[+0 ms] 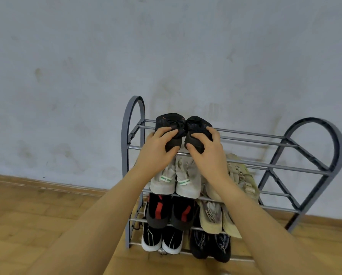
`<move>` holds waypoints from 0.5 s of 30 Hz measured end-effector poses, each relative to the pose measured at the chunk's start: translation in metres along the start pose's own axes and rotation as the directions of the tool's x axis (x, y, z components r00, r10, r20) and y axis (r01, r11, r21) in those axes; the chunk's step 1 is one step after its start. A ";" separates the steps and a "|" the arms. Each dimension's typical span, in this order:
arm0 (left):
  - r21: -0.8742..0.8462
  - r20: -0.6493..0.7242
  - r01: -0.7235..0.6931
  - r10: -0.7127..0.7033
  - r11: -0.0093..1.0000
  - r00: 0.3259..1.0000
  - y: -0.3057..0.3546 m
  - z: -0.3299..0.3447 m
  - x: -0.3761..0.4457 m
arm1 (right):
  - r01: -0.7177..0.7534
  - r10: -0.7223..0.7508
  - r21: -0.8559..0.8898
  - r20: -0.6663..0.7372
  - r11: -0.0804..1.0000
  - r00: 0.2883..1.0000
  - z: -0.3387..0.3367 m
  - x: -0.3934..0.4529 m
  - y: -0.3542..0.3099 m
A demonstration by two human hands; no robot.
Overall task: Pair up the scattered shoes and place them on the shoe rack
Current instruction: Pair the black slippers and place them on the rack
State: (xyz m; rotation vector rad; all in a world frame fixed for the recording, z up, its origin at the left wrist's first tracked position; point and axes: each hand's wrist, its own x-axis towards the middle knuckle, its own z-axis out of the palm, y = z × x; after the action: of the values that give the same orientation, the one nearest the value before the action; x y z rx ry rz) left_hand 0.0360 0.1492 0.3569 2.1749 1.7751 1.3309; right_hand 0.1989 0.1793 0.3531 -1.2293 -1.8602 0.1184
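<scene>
A grey metal shoe rack (265, 136) stands against the wall. Two black shoes sit side by side at the left end of its top shelf, toes towards the wall. My left hand (158, 147) grips the heel of the left black shoe (169, 122). My right hand (205, 149) grips the heel of the right black shoe (198, 124). The two shoes touch each other.
Lower shelves hold a white pair (176, 181), a beige pair (241, 179), a black pair with red stripes (170, 211), another beige pair (211, 217), a black-and-white pair (162, 239) and a dark pair (209, 245). The top shelf's right part shows bare bars. Wooden floor (37, 225) lies around.
</scene>
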 end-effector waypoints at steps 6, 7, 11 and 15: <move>0.092 0.045 -0.002 -0.002 0.996 0.999 -0.005 0.010 -0.003 | 0.056 -0.051 -0.073 0.070 0.996 0.996 0.001 -0.004 0.011; 0.111 0.057 -0.001 -0.006 0.994 0.998 -0.006 0.010 -0.004 | 0.061 -0.055 -0.078 0.072 0.995 0.996 0.002 -0.004 0.011; 0.144 0.084 0.027 -0.039 0.989 0.996 -0.006 0.006 -0.004 | 0.089 -0.077 -0.121 0.103 0.989 0.992 0.003 -0.005 0.010; 0.246 0.091 0.011 -0.034 0.969 0.995 0.004 0.001 -0.012 | 0.119 -0.076 -0.218 0.197 0.969 0.977 -0.007 -0.007 0.011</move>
State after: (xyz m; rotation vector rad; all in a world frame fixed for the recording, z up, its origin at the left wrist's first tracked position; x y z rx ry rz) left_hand 0.0398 0.1389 0.3515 2.2841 2.0151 1.0321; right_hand 0.2127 0.1769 0.3472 -1.3158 -2.1423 -0.0380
